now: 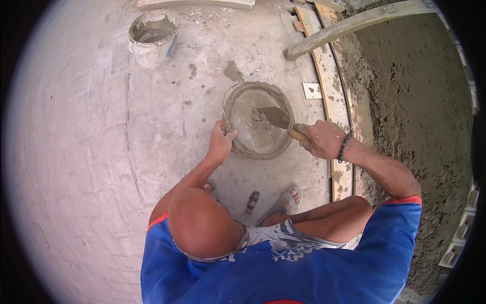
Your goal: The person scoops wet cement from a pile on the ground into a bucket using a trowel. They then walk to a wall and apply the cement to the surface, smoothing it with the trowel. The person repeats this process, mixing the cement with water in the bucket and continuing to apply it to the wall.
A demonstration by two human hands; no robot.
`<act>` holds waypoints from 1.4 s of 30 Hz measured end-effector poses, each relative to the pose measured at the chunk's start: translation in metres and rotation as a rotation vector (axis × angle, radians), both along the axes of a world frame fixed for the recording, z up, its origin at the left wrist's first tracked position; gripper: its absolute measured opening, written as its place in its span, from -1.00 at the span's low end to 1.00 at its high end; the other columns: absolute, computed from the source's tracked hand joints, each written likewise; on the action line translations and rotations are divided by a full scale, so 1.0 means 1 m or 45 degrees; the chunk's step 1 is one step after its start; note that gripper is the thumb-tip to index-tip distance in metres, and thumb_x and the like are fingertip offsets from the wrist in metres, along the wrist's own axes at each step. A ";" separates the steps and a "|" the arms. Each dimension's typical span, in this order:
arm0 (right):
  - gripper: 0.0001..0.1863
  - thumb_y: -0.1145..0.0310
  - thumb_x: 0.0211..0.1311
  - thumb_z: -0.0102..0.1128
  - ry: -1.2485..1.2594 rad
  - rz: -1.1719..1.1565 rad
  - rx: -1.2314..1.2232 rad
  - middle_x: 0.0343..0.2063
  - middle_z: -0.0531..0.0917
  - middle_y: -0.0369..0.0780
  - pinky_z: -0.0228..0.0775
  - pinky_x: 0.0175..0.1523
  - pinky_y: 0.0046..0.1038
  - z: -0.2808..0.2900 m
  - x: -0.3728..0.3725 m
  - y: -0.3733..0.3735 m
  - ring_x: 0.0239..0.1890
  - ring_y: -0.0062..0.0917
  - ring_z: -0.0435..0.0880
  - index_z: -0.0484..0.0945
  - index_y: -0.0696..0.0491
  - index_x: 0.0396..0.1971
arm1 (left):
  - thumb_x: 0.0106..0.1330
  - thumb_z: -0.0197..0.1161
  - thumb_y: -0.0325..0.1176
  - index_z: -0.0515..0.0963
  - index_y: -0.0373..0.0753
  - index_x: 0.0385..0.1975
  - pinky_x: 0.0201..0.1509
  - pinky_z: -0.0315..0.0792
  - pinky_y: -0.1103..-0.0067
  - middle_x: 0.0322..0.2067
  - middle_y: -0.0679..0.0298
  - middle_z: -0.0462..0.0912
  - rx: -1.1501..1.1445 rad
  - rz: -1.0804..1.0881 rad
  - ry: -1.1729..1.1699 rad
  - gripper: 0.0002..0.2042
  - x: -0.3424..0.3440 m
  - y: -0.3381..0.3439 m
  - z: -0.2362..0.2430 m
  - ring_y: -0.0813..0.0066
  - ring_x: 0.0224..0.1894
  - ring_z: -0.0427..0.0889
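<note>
In front of my feet stands a round bucket [263, 153] with grey mortar [260, 138] coating its bottom and walls. My left hand [220, 143] is closed on the left side of its rim, the thumb over the edge. My right hand [324, 139] is wrapped around the wooden handle of a trowel [274, 117]. The trowel's dark metal blade reaches over the right rim and into the bucket, its tip at a small lump of mortar near the middle. My right fingers are partly hidden behind the hand.
A mortar-smeared white bucket [156, 54] stands at the far left on the concrete floor [96, 111]. Wooden boards [342, 164] run along the right, beside a broad bed of wet mortar [412, 86]. A long wooden beam [362, 24] lies across them. A small white piece [312, 90] lies near the boards.
</note>
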State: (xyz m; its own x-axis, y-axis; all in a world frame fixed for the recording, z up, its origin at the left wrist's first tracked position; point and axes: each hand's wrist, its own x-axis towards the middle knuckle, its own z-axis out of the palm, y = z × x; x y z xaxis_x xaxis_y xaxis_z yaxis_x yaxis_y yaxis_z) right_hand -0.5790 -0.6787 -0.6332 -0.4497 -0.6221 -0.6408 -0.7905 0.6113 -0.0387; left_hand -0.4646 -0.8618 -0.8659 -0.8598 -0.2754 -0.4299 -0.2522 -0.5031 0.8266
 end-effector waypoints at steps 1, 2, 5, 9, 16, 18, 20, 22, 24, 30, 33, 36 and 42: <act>-0.73 0.35 0.12 0.11 0.035 -0.010 0.096 -0.53 0.63 0.06 0.54 -0.26 -0.14 0.009 0.011 0.000 -0.37 -0.11 0.68 0.56 0.18 -0.22 | 0.30 0.10 -0.58 0.28 -0.37 -0.04 -0.49 0.53 0.57 -0.25 0.14 0.56 0.016 0.005 -0.014 -0.74 -0.004 0.002 0.004 0.46 -0.34 0.60; -0.75 0.38 0.09 0.11 0.030 0.030 0.021 -0.53 0.63 0.05 0.54 -0.27 -0.15 -0.007 0.019 0.009 -0.38 -0.11 0.68 0.57 0.18 -0.24 | 0.30 0.10 -0.58 0.29 -0.36 -0.05 -0.52 0.51 0.58 -0.25 0.15 0.57 0.027 0.009 -0.030 -0.74 -0.005 0.004 0.009 0.47 -0.35 0.60; -0.82 0.47 0.00 0.09 0.026 0.103 0.069 -0.53 0.66 0.00 0.57 -0.26 -0.18 -0.101 0.018 0.039 -0.36 -0.12 0.70 0.62 0.20 -0.41 | 0.29 0.10 -0.56 0.30 -0.34 -0.07 -0.56 0.51 0.61 -0.28 0.17 0.56 -0.018 -0.107 0.011 -0.75 -0.016 0.024 -0.008 0.49 -0.35 0.61; -0.75 0.41 0.09 0.06 -0.121 -0.254 0.107 -0.41 0.68 0.01 0.54 -0.21 -0.19 -0.079 -0.031 0.017 -0.28 -0.13 0.69 0.64 0.18 -0.29 | 0.33 0.07 -0.51 0.26 -0.30 -0.03 -0.63 0.58 0.52 -0.27 0.16 0.49 0.027 -0.121 -0.031 -0.74 -0.016 0.020 -0.008 0.37 -0.41 0.63; -0.77 0.32 0.04 0.14 0.098 0.071 -0.060 -0.48 0.67 -0.01 0.56 -0.19 -0.21 -0.084 0.011 0.039 -0.30 -0.14 0.69 0.65 0.15 -0.40 | 0.36 0.07 -0.47 0.21 -0.28 0.03 -0.52 0.62 0.40 -0.16 0.10 0.45 0.031 -0.128 -0.025 -0.70 -0.017 0.014 -0.002 0.27 -0.33 0.61; -0.77 0.36 -0.03 0.16 0.105 0.107 -0.123 -0.50 0.67 -0.01 0.58 -0.21 -0.24 -0.130 0.017 0.038 -0.31 -0.18 0.71 0.66 0.15 -0.39 | 0.36 0.06 -0.48 0.19 -0.26 0.07 -0.54 0.60 0.43 -0.14 0.10 0.45 0.035 -0.148 -0.066 -0.67 -0.016 0.012 -0.008 0.31 -0.34 0.61; -0.77 0.35 0.02 0.14 -0.004 0.219 -0.046 -0.47 0.68 0.00 0.57 -0.18 -0.22 -0.128 -0.009 0.029 -0.30 -0.16 0.70 0.66 0.16 -0.37 | 0.37 0.05 -0.48 0.17 -0.25 0.08 -0.53 0.60 0.43 -0.10 0.08 0.43 0.043 -0.156 -0.097 -0.67 -0.015 0.017 -0.006 0.30 -0.32 0.60; -0.76 0.33 0.08 0.12 0.058 1.169 0.224 -0.43 0.69 0.00 0.57 -0.17 -0.21 -0.133 -0.040 0.024 -0.27 -0.15 0.70 0.66 0.15 -0.36 | 0.37 0.03 -0.48 0.16 -0.25 0.08 -0.48 0.62 0.39 -0.05 0.06 0.41 0.061 -0.167 -0.111 -0.67 -0.015 0.026 0.010 0.25 -0.25 0.60; -0.76 0.31 0.10 0.12 0.061 0.309 0.037 -0.40 0.69 -0.02 0.57 -0.17 -0.22 -0.105 -0.040 0.020 -0.25 -0.17 0.70 0.66 0.14 -0.35 | 0.38 0.01 -0.49 0.14 -0.26 0.10 -0.46 0.64 0.37 -0.02 0.03 0.39 0.038 -0.171 -0.113 -0.66 -0.017 0.013 0.011 0.21 -0.21 0.59; -0.74 0.30 0.11 0.11 0.373 0.120 -0.055 -0.35 0.71 -0.07 0.58 -0.19 -0.21 -0.017 -0.039 0.015 -0.22 -0.21 0.71 0.67 0.13 -0.32 | 0.39 0.00 -0.50 0.12 -0.30 0.10 -0.35 0.67 0.30 -0.01 0.01 0.37 0.013 -0.188 -0.098 -0.66 -0.014 0.003 0.007 0.22 -0.16 0.56; -0.73 0.29 0.13 0.10 0.352 0.077 -0.005 -0.32 0.71 -0.07 0.58 -0.20 -0.22 -0.073 -0.049 0.024 -0.19 -0.20 0.70 0.68 0.13 -0.32 | 0.39 0.00 -0.50 0.14 -0.31 0.06 -0.32 0.67 0.31 -0.03 0.02 0.38 0.016 -0.182 -0.092 -0.70 -0.014 0.015 0.017 0.24 -0.18 0.56; -0.72 0.28 0.15 0.10 0.349 0.285 0.044 -0.28 0.70 -0.07 0.57 -0.16 -0.22 -0.184 -0.058 0.032 -0.17 -0.18 0.69 0.68 0.14 -0.31 | 0.39 0.00 -0.49 0.14 -0.31 0.07 -0.32 0.66 0.34 -0.06 0.03 0.38 0.049 -0.164 -0.062 -0.69 -0.017 0.016 0.009 0.26 -0.21 0.55; -0.77 0.34 0.16 0.08 0.188 0.693 0.092 -0.31 0.69 -0.05 0.53 -0.10 -0.20 -0.096 -0.044 0.030 -0.17 -0.19 0.68 0.68 0.14 -0.36 | 0.39 0.00 -0.51 0.13 -0.31 0.12 -0.30 0.62 0.34 -0.02 0.04 0.36 -0.032 -0.201 -0.140 -0.65 -0.014 -0.002 0.008 0.26 -0.12 0.51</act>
